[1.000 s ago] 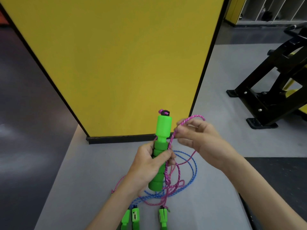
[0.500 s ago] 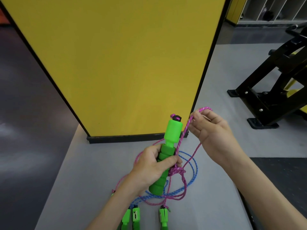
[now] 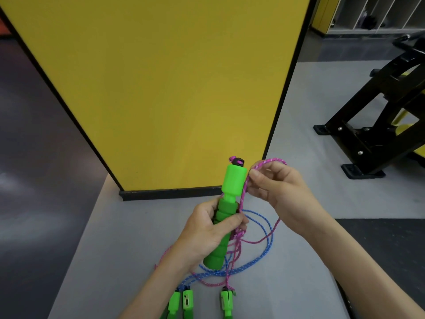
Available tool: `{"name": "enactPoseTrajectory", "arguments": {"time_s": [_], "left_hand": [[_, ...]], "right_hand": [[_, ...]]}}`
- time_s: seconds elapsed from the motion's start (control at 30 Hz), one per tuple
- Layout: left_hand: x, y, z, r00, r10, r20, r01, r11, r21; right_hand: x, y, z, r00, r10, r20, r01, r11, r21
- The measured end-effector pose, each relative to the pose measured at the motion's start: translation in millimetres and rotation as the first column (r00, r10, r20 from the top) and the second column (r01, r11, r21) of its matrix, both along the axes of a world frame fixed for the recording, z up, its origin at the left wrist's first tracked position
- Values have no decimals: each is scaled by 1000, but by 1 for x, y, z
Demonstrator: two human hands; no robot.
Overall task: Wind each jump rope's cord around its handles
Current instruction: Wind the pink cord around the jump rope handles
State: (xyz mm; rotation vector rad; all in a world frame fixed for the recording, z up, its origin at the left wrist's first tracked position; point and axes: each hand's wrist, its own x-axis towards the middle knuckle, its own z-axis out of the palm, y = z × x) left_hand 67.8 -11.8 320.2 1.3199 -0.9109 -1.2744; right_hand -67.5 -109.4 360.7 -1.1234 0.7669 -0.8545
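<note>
Gripping a green jump-rope handle (image 3: 232,184) in the left hand (image 3: 207,229), with fingers and thumb curled round its ribbed foam lower half. Held it nearly upright above the grey bench (image 3: 115,249), with the smooth top end leaning slightly right and a black cap with a pink knot at the tip. Pinched a loop of the pink cord (image 3: 273,160) in the right hand (image 3: 278,192), just right of the handle's top, thumb pressed against forefinger and the remaining fingers curled, with the loop arching over the knuckles. Traced that cord from the pinch down the handle's right side, past the left thumb tip, then down in loose strands to the bench. Found a blue cord (image 3: 264,224) lying in wide curves on the bench below and right of the hands, crossed with the pink strands. Noted a pair of green handles (image 3: 188,303) side by side at the near edge, joined to the blue cord, and a third green handle (image 3: 226,305) a little to their right, joined to the pink. Faced a tall yellow panel (image 3: 161,88) with black edging at the bench's far side. Spotted a black metal frame (image 3: 368,125) on the grey floor at far right.
</note>
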Motion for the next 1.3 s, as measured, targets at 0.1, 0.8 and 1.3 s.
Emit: {"name": "enactPoseTrajectory", "arguments": {"time_s": [0.1,0.8,1.3], "left_hand": [[-1,0,-3,998,-53,25,52,998,29],[-1,-2,-7,998,24,50,-23,1000,-6],[0,-2,-4,997,76,23,-75,997,-13]], "right_hand": [[-2,-5,1,983,-119,139,106,990,92],[-1,-3,2,995,0,95,-8,996,91],[1,6,1,975,116,-189,-123,992,-28]]}}
